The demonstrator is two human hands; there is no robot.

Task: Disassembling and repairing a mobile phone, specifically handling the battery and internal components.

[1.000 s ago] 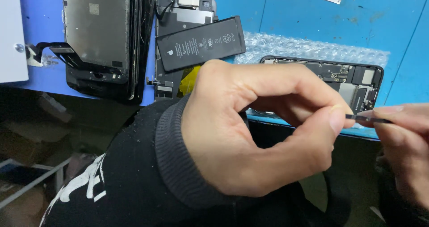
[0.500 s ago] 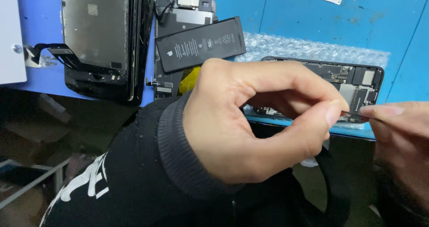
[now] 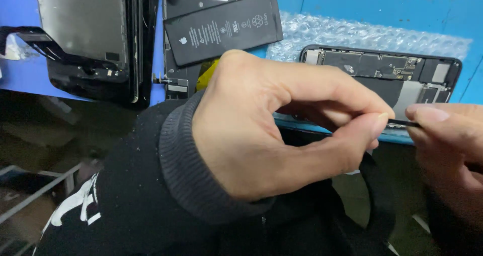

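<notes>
Fingertips hide most of a thin dark strip (image 3: 397,122) pinched between left hand (image 3: 261,130) and right hand (image 3: 445,140), so its kind cannot be told; the right hand is cut off at the frame edge. Half a second ago the hands were apart; now both pinch it. It lies level, left-to-right, just before the opened phone body (image 3: 382,75) on bubble wrap (image 3: 352,34).

A thin dark strip (image 3: 402,122), perhaps adhesive, lies level, pinched between both hands' fingertips above the table edge.
</notes>
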